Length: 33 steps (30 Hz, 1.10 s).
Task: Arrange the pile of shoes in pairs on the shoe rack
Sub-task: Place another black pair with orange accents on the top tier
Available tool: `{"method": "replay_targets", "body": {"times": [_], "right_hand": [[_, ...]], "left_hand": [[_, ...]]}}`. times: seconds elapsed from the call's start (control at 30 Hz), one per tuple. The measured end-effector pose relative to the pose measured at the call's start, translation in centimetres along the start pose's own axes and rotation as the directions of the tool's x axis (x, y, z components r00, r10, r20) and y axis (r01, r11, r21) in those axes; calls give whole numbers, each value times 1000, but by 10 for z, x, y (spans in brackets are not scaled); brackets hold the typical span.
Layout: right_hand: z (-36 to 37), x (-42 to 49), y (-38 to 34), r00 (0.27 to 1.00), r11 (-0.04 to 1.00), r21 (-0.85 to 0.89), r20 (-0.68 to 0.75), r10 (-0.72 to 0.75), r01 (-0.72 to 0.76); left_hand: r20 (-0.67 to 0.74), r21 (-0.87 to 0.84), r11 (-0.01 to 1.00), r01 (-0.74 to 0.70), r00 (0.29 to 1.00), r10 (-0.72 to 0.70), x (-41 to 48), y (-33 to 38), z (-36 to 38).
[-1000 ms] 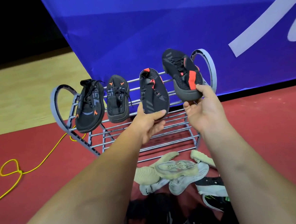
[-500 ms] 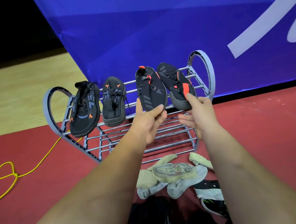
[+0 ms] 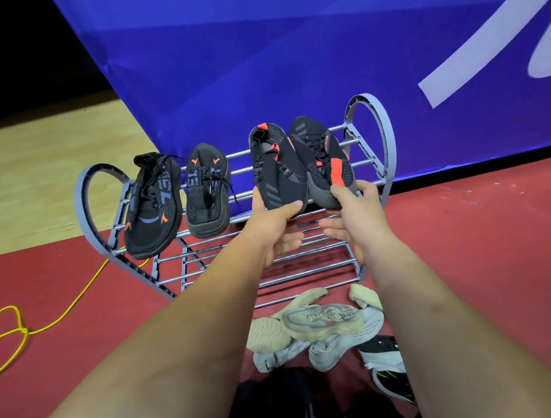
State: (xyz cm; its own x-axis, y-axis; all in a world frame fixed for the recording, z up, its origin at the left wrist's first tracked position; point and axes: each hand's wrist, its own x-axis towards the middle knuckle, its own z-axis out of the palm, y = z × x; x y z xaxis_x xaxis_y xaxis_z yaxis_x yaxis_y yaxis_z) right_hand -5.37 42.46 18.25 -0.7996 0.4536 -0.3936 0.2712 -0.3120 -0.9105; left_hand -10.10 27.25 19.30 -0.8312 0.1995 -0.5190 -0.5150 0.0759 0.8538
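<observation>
- Left hand [image 3: 277,228] pinches the toe of a black knit shoe with a red-orange heel tab [image 3: 276,173], thumb on one side and fingers across the tip. The right hand [image 3: 361,216] curls round the toe of its mate, a black knit shoe with a red-orange side patch [image 3: 324,163].
- Both of these shoes lie side by side, touching, on the slanted top tier of the grey shoe rack of metal bars and curved plastic ends [image 3: 391,145]. They sit at its right end, heels up toward the blue fabric banner [image 3: 257,63].
- Done, as I judge it: a pair of black lace-up trainers with orange chevrons [image 3: 153,210] already sits at the left end of the same tier. The second pair is in place but not yet released.
- Left to do: the lower tiers show only bars where they can be seen. A pile of loose shoes [image 3: 311,323] lies on the red floor just in front of the rack: cream, white, one black-and-white with green, and dark ones at the bottom edge. Roughly two pairs in, and I would say more than half remains.
- Writing: the laced trainers carry large grey block letters that look like "TSL", though I cannot be sure. A cream shoe in the pile has a small printed tab, too small to read. The banner shows only white curved shapes, no legible words.
</observation>
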Motion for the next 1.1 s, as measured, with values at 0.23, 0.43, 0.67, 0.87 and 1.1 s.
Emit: {"method": "replay_targets", "body": {"times": [0.23,0.43,0.67,0.87,1.1], "right_hand": [[-5,14,-1,990,953,285,124,70,-103],[-9,10,4,989,952,291,141,53,-92],[-8,5,7,990,957,281,138,31,-69],[-12,-4,4,992,973,226,122,21,-49],[-21,-57,18,995,996,1,56,86,-86]], "left_hand": [[-46,-182,982,-55,998,47,7,-13,-3],[-45,-165,980,-115,993,109,2,-24,-8],[-56,-107,981,-163,986,158,2,-25,-12],[9,-37,995,-94,995,95,-14,-17,-28],[32,13,1000,7,999,-7,-76,-19,-88]]}}
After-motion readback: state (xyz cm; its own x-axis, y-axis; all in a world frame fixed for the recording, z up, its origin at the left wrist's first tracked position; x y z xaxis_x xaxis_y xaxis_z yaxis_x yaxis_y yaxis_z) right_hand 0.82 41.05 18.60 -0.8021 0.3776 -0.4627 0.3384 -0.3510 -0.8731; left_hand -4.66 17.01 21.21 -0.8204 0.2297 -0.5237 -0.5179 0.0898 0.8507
